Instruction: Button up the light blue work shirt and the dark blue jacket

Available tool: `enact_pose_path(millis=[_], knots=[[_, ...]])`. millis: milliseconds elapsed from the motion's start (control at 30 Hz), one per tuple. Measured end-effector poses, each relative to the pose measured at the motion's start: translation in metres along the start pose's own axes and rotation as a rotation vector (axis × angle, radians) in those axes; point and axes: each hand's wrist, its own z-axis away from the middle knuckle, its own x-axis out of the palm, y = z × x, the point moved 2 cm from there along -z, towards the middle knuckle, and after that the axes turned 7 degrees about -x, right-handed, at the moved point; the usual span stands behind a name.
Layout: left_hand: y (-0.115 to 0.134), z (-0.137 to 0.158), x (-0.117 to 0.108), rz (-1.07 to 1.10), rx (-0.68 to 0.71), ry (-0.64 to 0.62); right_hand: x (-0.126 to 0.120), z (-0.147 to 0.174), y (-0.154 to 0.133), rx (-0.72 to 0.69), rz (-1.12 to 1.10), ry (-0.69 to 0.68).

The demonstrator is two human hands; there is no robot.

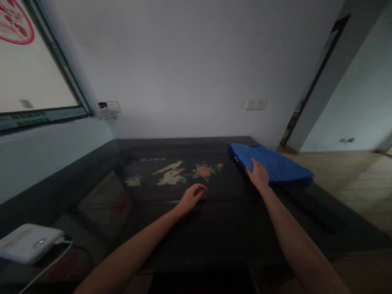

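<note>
My dark table (214,237) carries a painted panel of birds and flowers (174,173) at its middle. A folded blue cloth (275,163) lies on the far right corner. A white box (27,243) with a white cable (52,263) sits at the near left edge.

We note a folded blue garment (272,163) lying flat at the table's two o'clock corner, its long side running toward four o'clock. The cloth looks smooth, evenly stacked, with its near edge slightly overhanging the tabletop.
</note>
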Motion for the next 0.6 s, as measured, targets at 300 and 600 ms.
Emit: enact_pose_path(millis=[300, 600], knots=[[0.000, 0.000, 0.003, -0.006, -0.002, -0.084, 0.003, -0.001, 0.013, 0.250, 0.013, -0.132], [-0.009, -0.004, 0.002, 0.198, -0.041, -0.078, -0.036, 0.000, -0.033, -0.111, -0.420, 0.332]])
